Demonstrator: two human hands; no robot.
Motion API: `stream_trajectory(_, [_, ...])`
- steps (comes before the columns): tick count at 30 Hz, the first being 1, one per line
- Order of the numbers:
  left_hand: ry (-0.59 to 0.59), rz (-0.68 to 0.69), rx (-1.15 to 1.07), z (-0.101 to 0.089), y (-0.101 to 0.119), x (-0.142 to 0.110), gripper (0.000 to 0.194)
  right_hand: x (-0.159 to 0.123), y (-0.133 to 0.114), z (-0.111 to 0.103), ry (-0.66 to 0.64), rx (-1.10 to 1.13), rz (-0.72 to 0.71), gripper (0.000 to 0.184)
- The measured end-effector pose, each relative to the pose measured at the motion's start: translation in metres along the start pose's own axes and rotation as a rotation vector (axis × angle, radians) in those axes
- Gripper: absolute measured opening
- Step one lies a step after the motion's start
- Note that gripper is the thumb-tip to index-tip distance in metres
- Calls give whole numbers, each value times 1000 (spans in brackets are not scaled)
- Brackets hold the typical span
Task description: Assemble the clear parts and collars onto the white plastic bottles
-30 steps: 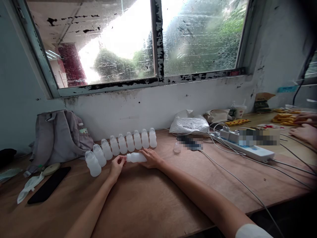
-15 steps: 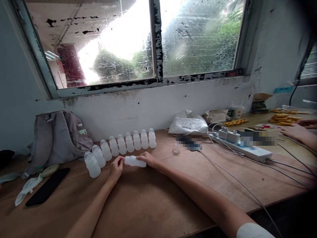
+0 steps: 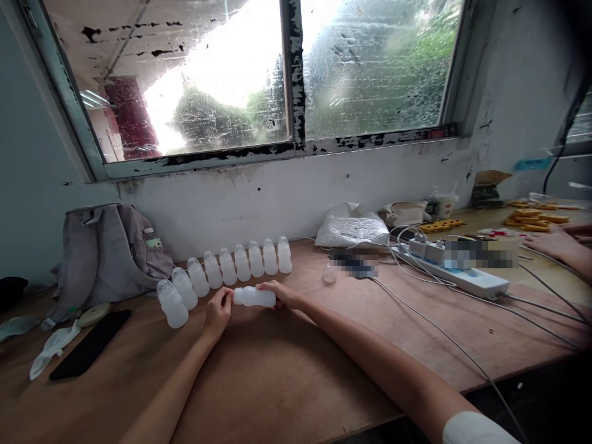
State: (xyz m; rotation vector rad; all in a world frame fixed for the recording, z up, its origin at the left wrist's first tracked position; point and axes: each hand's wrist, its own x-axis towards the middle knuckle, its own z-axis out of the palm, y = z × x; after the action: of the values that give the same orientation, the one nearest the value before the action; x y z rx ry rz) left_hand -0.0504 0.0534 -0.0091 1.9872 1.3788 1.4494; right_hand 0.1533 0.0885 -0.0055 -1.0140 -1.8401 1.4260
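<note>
Head camera looked down on a brown wooden counter (image 3: pixel 287 376) under a grimy window (image 3: pixel 259 80). Both of the person's bare hands met over one small white plastic bottle (image 3: pixel 255 297), which lay on its side just above the counter, neck pointing left. The right hand (image 3: pixel 281 294) had its fingers clamped round the bottle's body from behind and to the right. The left hand (image 3: pixel 218 310) had its fingers pinched together on the bottle's neck end; whether a cap sat there could not be told.

Just beyond the hands, a row of like bottles (image 3: pixel 226 271) stood upright, curving from the left front towards the wall. A grey backpack (image 3: pixel 108 253) slumped against the wall at the left, with a black phone (image 3: pixel 90 344) lying flat in front of it. To the right lay a white power strip (image 3: pixel 462 277) with cables trailing off, and a white plastic bag (image 3: pixel 352 229) behind it. At the far right edge another person's hand (image 3: pixel 552 243) rested near yellow parts (image 3: pixel 531 219).
</note>
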Motion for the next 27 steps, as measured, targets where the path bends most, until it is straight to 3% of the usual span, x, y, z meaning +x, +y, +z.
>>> stream_trajectory(4, [32,-79,-62,-1,-4,2,28,2,5,3,63,-95,-61,39])
stream_trajectory(8, [51,-168,-188,5,-17,5,33,3,10,5,222,-328,-291,30])
stream_trajectory(11, [53,-200,-301,11,-22,6,39,0,12,4,298,-552,-453,34])
stream_trajectory(15, [85,-199,-401,12,-17,5,42,-3,12,3,359,-777,-481,44])
stream_trajectory(19, [95,-140,-467,9,-6,3,40,-2,12,8,294,-704,-432,43])
stream_trajectory(23, [-28,-139,-492,14,-6,1,51,1,12,17,230,-659,-310,43])
stream_trajectory(27, [-243,-94,-470,25,-11,-3,51,3,9,24,219,-772,-371,42])
